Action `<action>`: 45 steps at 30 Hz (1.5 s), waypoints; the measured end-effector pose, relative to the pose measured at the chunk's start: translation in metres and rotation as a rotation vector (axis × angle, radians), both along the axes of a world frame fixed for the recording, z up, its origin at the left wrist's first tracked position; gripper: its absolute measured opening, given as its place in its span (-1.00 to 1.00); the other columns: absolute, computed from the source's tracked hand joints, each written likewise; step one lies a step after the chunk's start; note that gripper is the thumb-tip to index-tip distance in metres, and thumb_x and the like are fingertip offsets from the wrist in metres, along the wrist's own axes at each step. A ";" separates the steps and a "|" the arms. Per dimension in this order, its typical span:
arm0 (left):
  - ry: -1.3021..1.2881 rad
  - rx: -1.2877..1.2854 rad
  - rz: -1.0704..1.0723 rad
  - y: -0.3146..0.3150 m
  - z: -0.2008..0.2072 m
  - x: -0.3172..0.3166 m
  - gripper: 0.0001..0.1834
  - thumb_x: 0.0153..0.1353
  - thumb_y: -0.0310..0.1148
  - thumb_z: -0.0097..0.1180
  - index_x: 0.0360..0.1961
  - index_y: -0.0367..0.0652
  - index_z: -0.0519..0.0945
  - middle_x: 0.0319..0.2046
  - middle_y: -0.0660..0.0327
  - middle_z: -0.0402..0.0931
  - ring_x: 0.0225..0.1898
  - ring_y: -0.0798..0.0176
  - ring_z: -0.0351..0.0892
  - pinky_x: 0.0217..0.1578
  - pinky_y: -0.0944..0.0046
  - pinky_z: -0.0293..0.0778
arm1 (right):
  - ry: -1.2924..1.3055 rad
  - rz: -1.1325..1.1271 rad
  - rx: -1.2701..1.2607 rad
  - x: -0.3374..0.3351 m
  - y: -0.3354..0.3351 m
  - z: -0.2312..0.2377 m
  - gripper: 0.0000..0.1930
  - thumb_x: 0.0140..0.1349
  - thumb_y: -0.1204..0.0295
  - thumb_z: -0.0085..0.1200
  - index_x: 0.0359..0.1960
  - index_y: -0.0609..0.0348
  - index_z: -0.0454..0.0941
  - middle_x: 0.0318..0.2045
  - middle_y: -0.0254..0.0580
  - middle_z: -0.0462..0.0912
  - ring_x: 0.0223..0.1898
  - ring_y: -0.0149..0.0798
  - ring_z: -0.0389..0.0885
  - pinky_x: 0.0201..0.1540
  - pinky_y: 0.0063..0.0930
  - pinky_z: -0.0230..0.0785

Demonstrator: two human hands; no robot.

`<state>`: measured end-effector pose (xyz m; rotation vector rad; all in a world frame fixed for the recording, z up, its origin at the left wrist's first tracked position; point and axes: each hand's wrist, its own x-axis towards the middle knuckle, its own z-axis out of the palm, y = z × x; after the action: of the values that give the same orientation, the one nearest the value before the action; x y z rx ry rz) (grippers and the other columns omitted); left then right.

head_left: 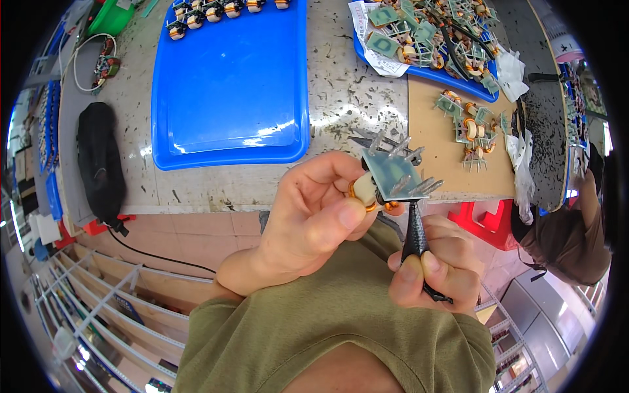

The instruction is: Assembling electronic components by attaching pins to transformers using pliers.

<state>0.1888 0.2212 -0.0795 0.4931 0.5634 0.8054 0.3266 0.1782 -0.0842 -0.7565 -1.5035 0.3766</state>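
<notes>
My left hand (314, 219) pinches a small green circuit board (391, 171) by the pale, orange-wound coil (365, 188) on its underside. Several silvery pins stick out from the board's upper face. In my right hand (438, 265) is a slim black tapered tool (415, 229), gripped between thumb and fingers. Its narrow end reaches up to the board's lower edge; the tip is too unclear to tell the tool's kind. Both hands are held in front of my body, at the bench's near edge.
A blue tray (229, 98) holds several coil parts along its far edge. At the right, another blue tray (452, 82) is heaped with boards, with black-handled pliers (452, 52) on top. Loose boards (473, 129) lie on brown cardboard (436, 167). A black pouch (100, 164) lies left.
</notes>
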 end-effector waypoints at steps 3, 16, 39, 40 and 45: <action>-0.110 -0.025 -0.001 0.000 -0.003 -0.003 -0.60 -0.05 -0.21 0.09 -0.29 -0.30 0.36 -0.41 0.09 0.42 -0.65 0.55 0.12 -0.67 0.55 0.03 | 0.036 -0.061 -0.010 -0.002 -0.003 -0.003 -0.61 -0.38 0.74 0.13 -0.37 0.36 0.38 -0.69 -0.21 0.36 -0.79 -0.36 0.25 -0.77 -0.57 0.15; -0.421 -0.270 -0.174 0.004 -0.007 -0.003 -0.58 0.11 -0.12 -0.09 -0.26 -0.35 0.37 -0.47 0.16 0.44 -0.69 0.55 0.10 -0.69 0.54 0.02 | 0.034 -0.041 0.052 -0.004 0.007 -0.003 -0.65 -0.31 0.71 0.18 -0.41 0.37 0.35 -0.69 -0.20 0.37 -0.82 -0.40 0.26 -0.84 -0.62 0.05; -0.519 -0.425 -0.275 0.004 -0.003 -0.003 -0.54 0.08 -0.04 -0.11 -0.23 -0.27 0.36 -0.37 0.20 0.41 -0.71 0.60 0.10 -0.73 0.60 0.01 | 0.055 -0.052 0.036 -0.002 0.004 -0.002 -0.67 -0.28 0.71 0.18 -0.42 0.36 0.35 -0.70 -0.18 0.37 -0.83 -0.39 0.26 -0.84 -0.58 0.07; -0.501 -0.439 -0.276 0.004 -0.003 -0.003 -0.53 0.08 -0.04 -0.11 -0.23 -0.28 0.36 -0.38 0.21 0.41 -0.71 0.60 0.10 -0.73 0.60 0.01 | 0.056 -0.070 0.034 -0.002 0.004 -0.002 -0.68 -0.28 0.71 0.18 -0.42 0.35 0.35 -0.70 -0.18 0.37 -0.83 -0.39 0.25 -0.84 -0.58 0.07; -0.419 -0.397 -0.220 0.003 -0.003 -0.004 -0.54 0.08 -0.07 -0.10 -0.23 -0.32 0.37 -0.41 0.22 0.43 -0.68 0.60 0.11 -0.71 0.60 0.01 | 0.120 0.070 0.069 0.000 0.008 -0.003 -0.68 -0.27 0.72 0.16 -0.41 0.35 0.35 -0.71 -0.20 0.35 -0.83 -0.40 0.22 -0.84 -0.60 0.03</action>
<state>0.1849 0.2239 -0.0824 0.0133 0.2614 0.5448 0.3263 0.1860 -0.0869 -0.6170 -1.4250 0.4140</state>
